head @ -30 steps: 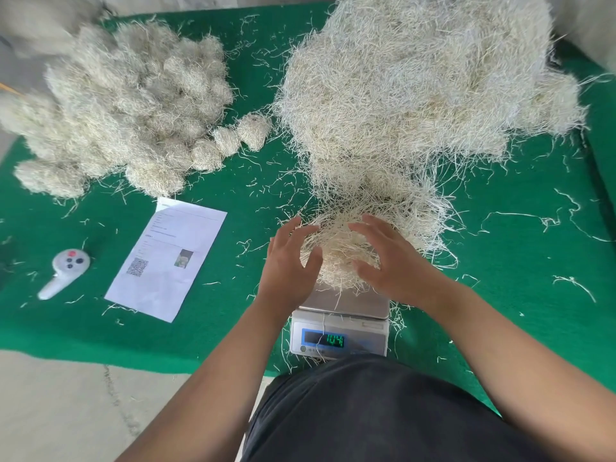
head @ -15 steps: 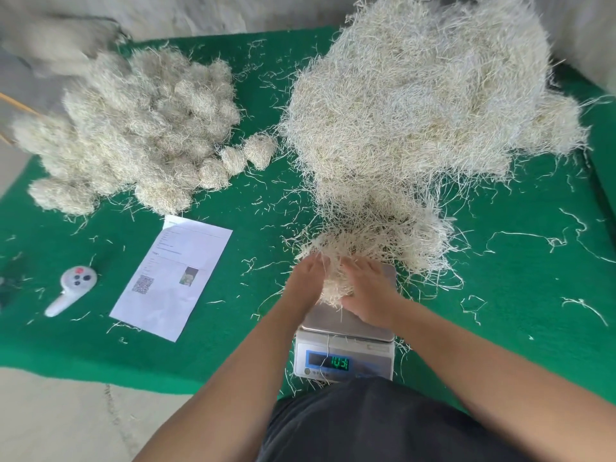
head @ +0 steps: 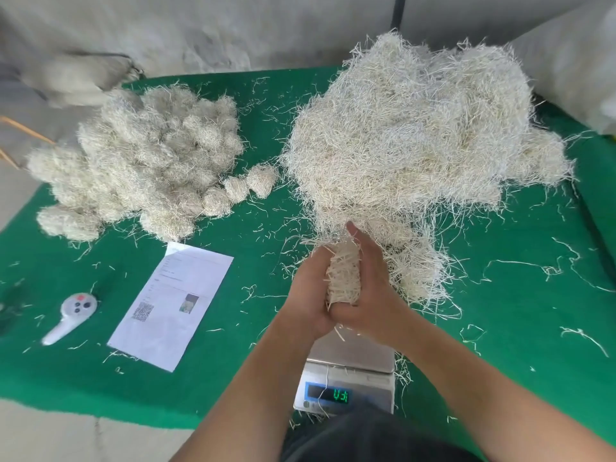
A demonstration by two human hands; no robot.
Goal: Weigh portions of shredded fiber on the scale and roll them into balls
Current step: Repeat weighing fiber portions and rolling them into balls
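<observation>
In the head view, a weighed portion of fiber (head: 343, 278) is held lifted just above the scale (head: 348, 375), pressed between the left hand (head: 308, 295) and the right hand (head: 368, 288). The fingers of both hands are curled round the clump, palms facing each other, with strands sticking out at the far end between them. The scale's plate appears bare, and its green readout is lit but too blurred to read.

The step in hand is judged to be the rolling. It is best done with the palms kept cupped and moved in opposing circles, so that the protruding strands are tucked in and the clump is rounded rather than flattened. Pressure should be kept firm yet even, or loose shreds may be shed onto the green worktop (head: 520, 315).

By count: one scale at the near edge; one large loose heap of fiber (head: 416, 145) at the far right; one pile of finished balls (head: 140, 168) at the far left, too many and too tangled to be counted; one printed sheet (head: 173, 305); one white remote (head: 71, 316) to its left.
</observation>
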